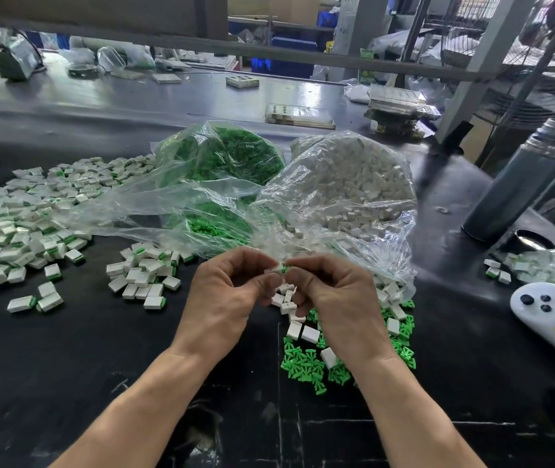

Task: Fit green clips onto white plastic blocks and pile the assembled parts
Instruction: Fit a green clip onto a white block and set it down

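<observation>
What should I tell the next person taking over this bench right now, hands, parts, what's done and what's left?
Left hand and right hand meet above the table, pinching one white block and a green clip between fingertips; the fit looks unfinished.
Loose clips and loose blocks lie under the right hand.
Bag of clips and bag of blocks sit open behind.
Done: a big pile of finished parts at left, a smaller heap nearer.
Left: finish this piece, add it to the pile, then work through both bags.
</observation>
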`<action>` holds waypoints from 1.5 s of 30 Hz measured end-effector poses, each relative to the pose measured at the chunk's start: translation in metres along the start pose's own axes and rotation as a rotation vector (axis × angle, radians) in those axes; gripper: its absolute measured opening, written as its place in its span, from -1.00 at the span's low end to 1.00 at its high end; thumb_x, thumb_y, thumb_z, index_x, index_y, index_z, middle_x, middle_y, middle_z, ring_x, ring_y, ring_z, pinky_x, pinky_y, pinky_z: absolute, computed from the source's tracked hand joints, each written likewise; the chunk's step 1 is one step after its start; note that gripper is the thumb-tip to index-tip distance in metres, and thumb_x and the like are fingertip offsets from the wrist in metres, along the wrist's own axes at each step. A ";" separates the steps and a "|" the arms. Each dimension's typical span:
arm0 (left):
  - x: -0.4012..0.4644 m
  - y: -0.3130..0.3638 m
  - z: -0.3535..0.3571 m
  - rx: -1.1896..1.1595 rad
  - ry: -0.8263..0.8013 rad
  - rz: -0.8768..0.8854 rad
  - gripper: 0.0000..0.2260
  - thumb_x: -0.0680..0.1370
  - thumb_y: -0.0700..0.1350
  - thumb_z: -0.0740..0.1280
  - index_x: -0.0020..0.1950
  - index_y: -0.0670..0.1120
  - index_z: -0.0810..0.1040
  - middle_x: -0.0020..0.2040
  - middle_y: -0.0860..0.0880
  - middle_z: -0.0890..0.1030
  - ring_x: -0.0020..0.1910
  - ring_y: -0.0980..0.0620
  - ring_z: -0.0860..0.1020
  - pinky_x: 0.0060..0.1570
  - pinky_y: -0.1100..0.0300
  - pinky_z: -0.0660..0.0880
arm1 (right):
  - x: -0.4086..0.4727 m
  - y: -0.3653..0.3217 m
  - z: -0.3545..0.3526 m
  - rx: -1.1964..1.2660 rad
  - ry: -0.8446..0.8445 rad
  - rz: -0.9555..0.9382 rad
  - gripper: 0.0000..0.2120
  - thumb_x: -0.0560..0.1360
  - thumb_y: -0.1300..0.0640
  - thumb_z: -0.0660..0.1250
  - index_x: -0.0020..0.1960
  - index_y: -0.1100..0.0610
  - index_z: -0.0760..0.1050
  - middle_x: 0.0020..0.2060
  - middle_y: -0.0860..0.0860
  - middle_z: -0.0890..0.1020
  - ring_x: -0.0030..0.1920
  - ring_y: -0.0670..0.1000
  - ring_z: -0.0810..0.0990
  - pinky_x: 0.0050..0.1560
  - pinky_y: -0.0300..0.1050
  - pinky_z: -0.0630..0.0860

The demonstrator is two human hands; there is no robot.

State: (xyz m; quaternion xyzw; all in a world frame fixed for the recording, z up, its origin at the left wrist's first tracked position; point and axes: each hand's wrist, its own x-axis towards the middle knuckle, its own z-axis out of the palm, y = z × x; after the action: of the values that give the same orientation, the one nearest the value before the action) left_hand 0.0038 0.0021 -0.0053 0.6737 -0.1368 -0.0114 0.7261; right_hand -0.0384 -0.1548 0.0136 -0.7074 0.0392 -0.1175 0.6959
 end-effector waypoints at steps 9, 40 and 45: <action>-0.002 0.000 -0.001 0.077 0.009 0.014 -0.78 0.49 -0.30 0.54 -0.13 0.04 0.71 -0.28 -0.04 0.71 -0.34 0.09 0.63 -0.32 0.35 0.51 | 0.001 0.004 -0.002 -0.100 -0.014 -0.027 -0.83 0.53 0.31 0.50 -0.07 0.05 0.73 -0.34 0.03 0.69 -0.34 -0.01 0.62 -0.32 -0.18 0.59; -0.001 0.003 0.001 0.042 -0.003 -0.047 -0.76 0.49 -0.28 0.54 -0.07 0.09 0.72 -0.13 -0.02 0.75 -0.21 0.10 0.71 -0.24 0.34 0.57 | 0.001 0.004 -0.001 0.041 -0.012 0.070 -0.89 0.55 0.35 0.46 0.07 0.24 0.67 -0.23 0.21 0.71 -0.33 0.02 0.64 -0.31 -0.15 0.64; -0.002 -0.002 -0.001 0.074 -0.035 -0.031 -0.78 0.49 -0.25 0.54 -0.02 0.09 0.72 -0.08 -0.02 0.75 -0.08 0.03 0.73 -0.08 0.22 0.63 | 0.000 0.004 -0.007 -0.039 -0.044 0.116 -0.96 0.55 0.22 0.50 -0.01 0.19 0.69 -0.28 0.19 0.71 -0.37 0.04 0.63 -0.30 -0.18 0.61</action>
State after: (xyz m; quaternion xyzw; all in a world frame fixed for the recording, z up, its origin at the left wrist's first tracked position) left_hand 0.0027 0.0030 -0.0081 0.7018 -0.1393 -0.0294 0.6980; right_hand -0.0392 -0.1622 0.0093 -0.7198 0.0669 -0.0606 0.6883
